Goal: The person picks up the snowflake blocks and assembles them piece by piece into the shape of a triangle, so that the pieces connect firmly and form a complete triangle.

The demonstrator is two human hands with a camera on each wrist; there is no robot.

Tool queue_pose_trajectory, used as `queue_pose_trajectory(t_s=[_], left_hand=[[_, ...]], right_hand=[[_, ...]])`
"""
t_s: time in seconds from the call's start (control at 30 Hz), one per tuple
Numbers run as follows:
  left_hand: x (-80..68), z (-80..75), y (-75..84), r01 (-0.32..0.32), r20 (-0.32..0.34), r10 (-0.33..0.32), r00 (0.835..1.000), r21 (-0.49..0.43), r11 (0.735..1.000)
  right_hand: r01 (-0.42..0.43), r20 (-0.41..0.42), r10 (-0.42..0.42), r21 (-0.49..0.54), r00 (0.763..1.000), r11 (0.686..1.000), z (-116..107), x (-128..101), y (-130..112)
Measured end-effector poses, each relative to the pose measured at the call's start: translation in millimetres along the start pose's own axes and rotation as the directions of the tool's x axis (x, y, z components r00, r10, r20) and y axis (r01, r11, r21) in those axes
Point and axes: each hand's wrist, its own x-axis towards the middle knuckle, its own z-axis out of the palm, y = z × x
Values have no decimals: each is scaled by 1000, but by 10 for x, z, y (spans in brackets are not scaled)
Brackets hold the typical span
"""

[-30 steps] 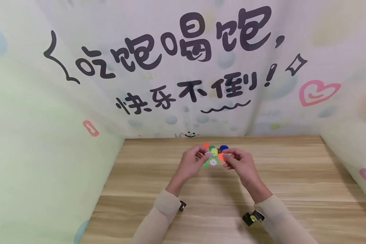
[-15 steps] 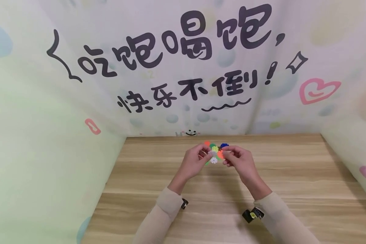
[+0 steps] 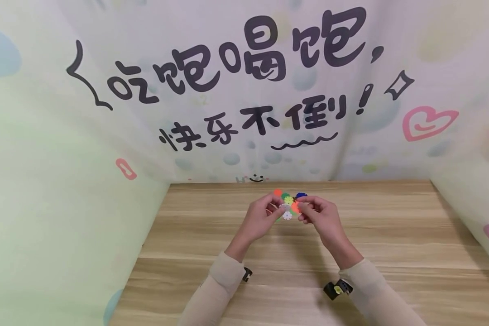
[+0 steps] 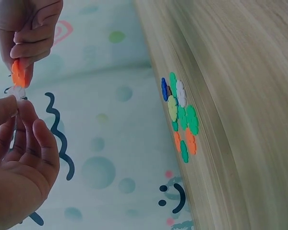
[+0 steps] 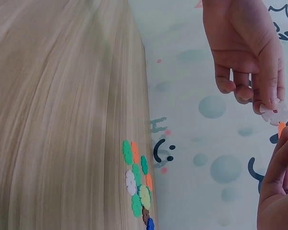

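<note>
Vs. earlier frame: no visible change. White disc pinched by left hand; orange disc pinched by right hand, above surface.

Head view looks down; both close wrist views share the flower pieces.

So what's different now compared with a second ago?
Very little. The left hand and right hand have drifted slightly up and to the right together. The left pinches a white flower piece, the right an orange flower piece, held close above the pile of flower pieces on the table, as before.
</note>
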Motion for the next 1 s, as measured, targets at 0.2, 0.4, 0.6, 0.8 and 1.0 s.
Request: queue_pose_trajectory(t_s=[0.2, 0.4, 0.6, 0.8, 1.0], left_hand=[[0, 30, 23, 2, -2, -2, 1000, 18, 1000], [1, 45, 34, -4, -21, 5, 1000, 26, 1000], [7, 50, 42, -14, -32, 15, 999, 38, 999], [1, 48, 37, -50, -45, 52, 998, 49, 998], [-3, 42, 48, -61, -62, 64, 996, 62, 996]], right_hand=[[-2, -17, 2, 1, 1000, 1000, 3, -5, 9], [7, -15, -7, -17, 1000, 1000, 10, -18, 14], [17, -10, -17, -15, 1000, 1000, 11, -15, 29], [13, -11, -14, -15, 1000, 1000, 13, -17, 32], [30, 4, -30, -16, 1000, 999, 10, -30, 35]])
